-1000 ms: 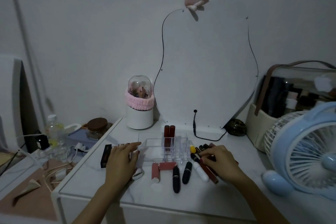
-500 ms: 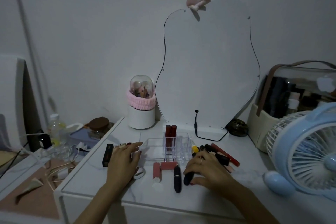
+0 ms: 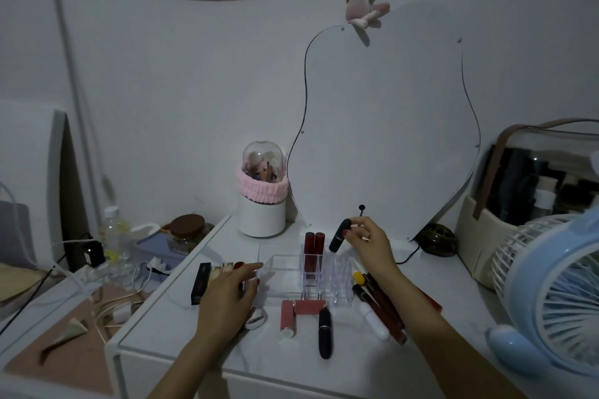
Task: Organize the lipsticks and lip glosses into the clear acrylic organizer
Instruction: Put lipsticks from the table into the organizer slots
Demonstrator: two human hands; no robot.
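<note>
The clear acrylic organizer (image 3: 338, 293) stands mid-table, and two dark red lipsticks (image 3: 313, 244) stand upright in a back-left slot. My right hand (image 3: 369, 244) pinches a black lipstick (image 3: 339, 235) tilted above the organizer's rear slots. My left hand (image 3: 231, 291) rests flat on the table beside the organizer's left tray, fingertips touching its edge. In front lie two pink lipsticks (image 3: 296, 314) and another black lipstick (image 3: 325, 332). Several glosses (image 3: 379, 311), one white and others dark red, lie to the right. A black box-shaped lipstick (image 3: 199, 282) lies far left.
A wavy mirror (image 3: 382, 126) leans on the wall behind. A white domed jar with a pink band (image 3: 262, 194) stands back left, a blue fan (image 3: 551, 295) and a cosmetics case (image 3: 531, 201) at right. Cables and bottles crowd the lower shelf (image 3: 64, 317) at left.
My right hand picked up one black lipstick from the table front and lifted it up over the organizer's back slots. My left hand stayed in place.
</note>
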